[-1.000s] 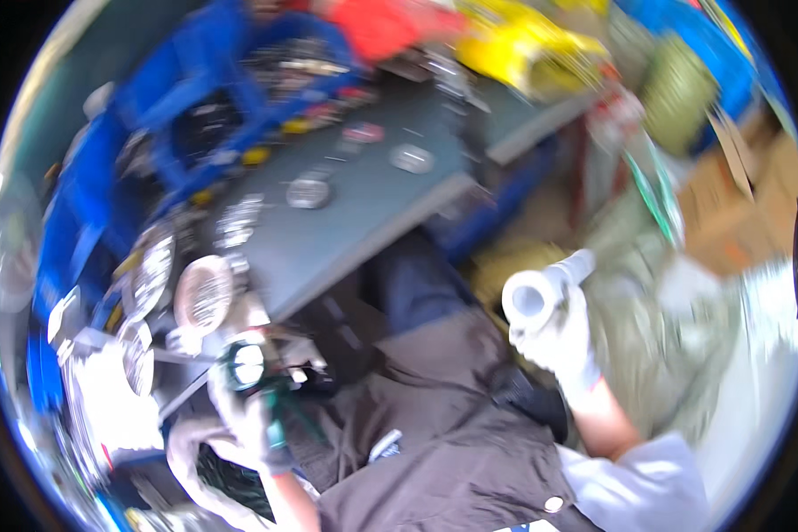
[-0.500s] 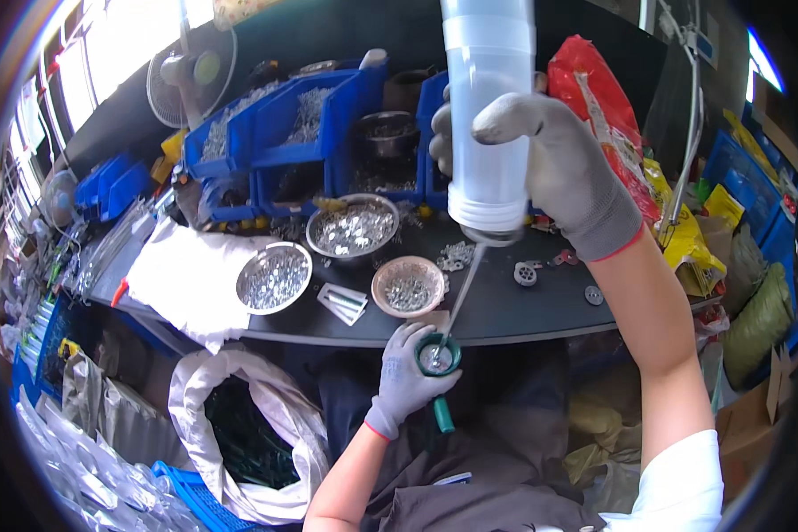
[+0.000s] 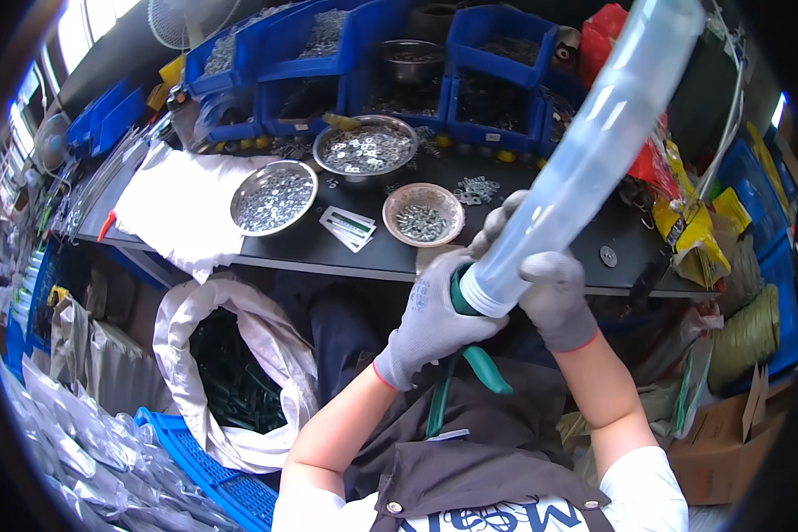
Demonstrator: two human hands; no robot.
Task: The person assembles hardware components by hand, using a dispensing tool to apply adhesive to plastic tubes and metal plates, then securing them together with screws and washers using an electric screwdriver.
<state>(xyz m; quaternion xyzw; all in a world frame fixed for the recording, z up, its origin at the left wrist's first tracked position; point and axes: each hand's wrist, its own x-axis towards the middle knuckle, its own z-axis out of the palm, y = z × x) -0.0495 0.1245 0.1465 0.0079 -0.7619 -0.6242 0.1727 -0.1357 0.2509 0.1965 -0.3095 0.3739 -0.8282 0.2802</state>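
Above lettered shirt (image 3: 532, 517), left fingers (image 3: 448, 266) gripping green tool (image 3: 486, 368), right fingers (image 3: 492, 232) around translucent tube (image 3: 585, 151)

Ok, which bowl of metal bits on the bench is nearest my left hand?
The pinkish-beige bowl, just beyond your left hand. The left silvery bowl and the rear silvery bowl both sit farther away.

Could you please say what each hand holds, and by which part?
Left hand: the green tool, around its upper end. Right hand: the clear tube, near its lower end.
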